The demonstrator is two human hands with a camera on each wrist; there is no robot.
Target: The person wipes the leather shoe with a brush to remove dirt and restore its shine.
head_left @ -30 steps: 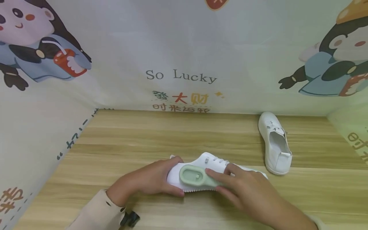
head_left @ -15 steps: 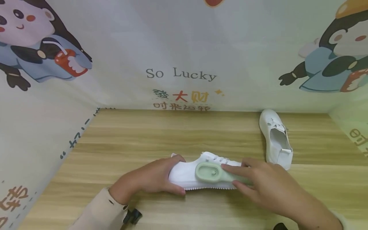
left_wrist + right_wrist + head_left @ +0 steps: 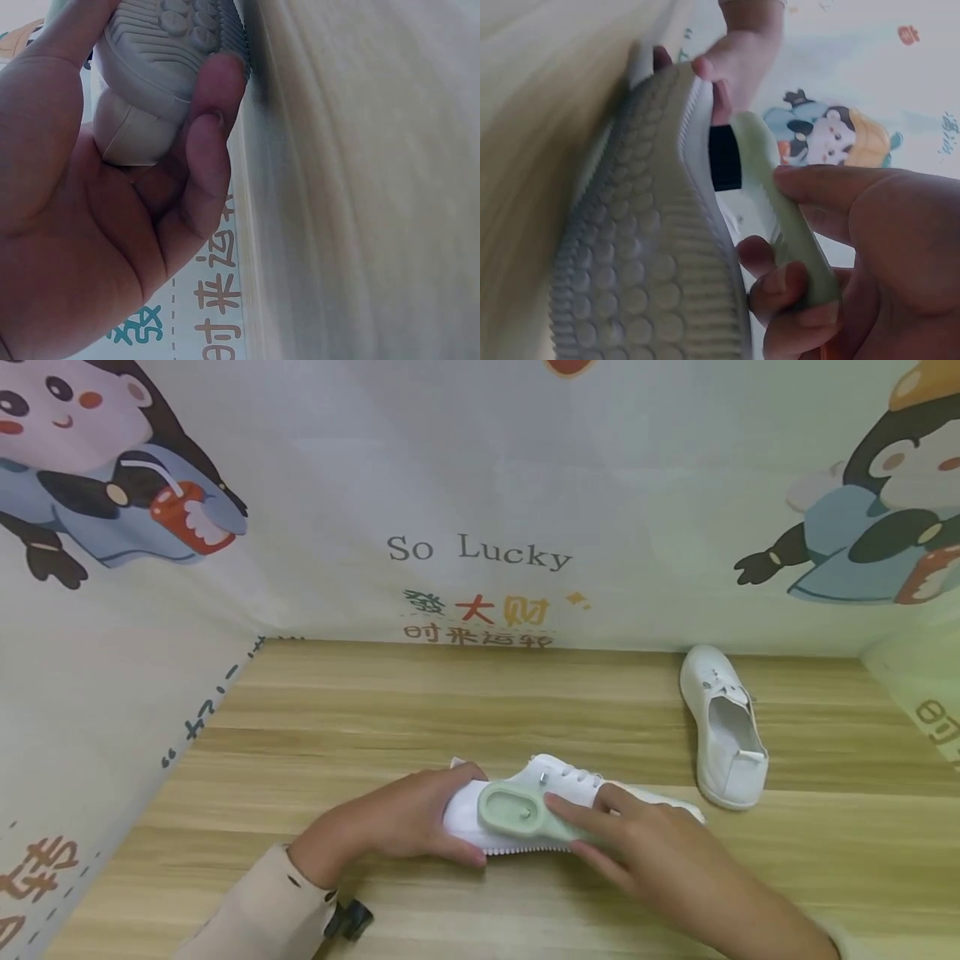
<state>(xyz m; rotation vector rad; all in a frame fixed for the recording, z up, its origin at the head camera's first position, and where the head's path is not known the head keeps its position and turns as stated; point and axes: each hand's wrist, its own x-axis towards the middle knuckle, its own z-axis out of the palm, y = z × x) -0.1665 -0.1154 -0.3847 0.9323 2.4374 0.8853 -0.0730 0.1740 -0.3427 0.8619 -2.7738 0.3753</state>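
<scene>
Right hand [image 3: 645,852]: clamped round the handle of the green brush, fingers curled about it, one finger laid along its back in the right wrist view.
Green brush [image 3: 512,808]: held by that hand, its head pointing across toward the left hand [image 3: 412,814]; dark bristles [image 3: 725,157] face the shoe wall, but whether every tuft touches cannot be told.
White shoe [image 3: 573,789]: between the two hands, side turned up, heel to the left and toe under and beyond the right hand.
Left hand's grip: wrapped firmly round the heel end; it looks like the anchor against the brush's push.
Brushing well: best done with the bristles flat on the fabric, light strokes running heel to toe, and the heel grip firm enough that the shoe does not roll.
Ridged sole [image 3: 641,255]: on the near side of the brush head; a stroke drifting that way would probably catch its edge.
Lacing [image 3: 581,774]: just past the brush head on the far side; gentler pressure seems wise there.
In the way: the left hand covers the heel and sits close to the brush head; the right hand hides part of the toe half.
Other white shoe [image 3: 726,735]: beyond the right hand, toward the printed backdrop [image 3: 337,568], apart from the work and no hindrance.
Wooden tabletop [image 3: 360,702]: below both hands; whether the held shoe rests on it is unclear.
</scene>
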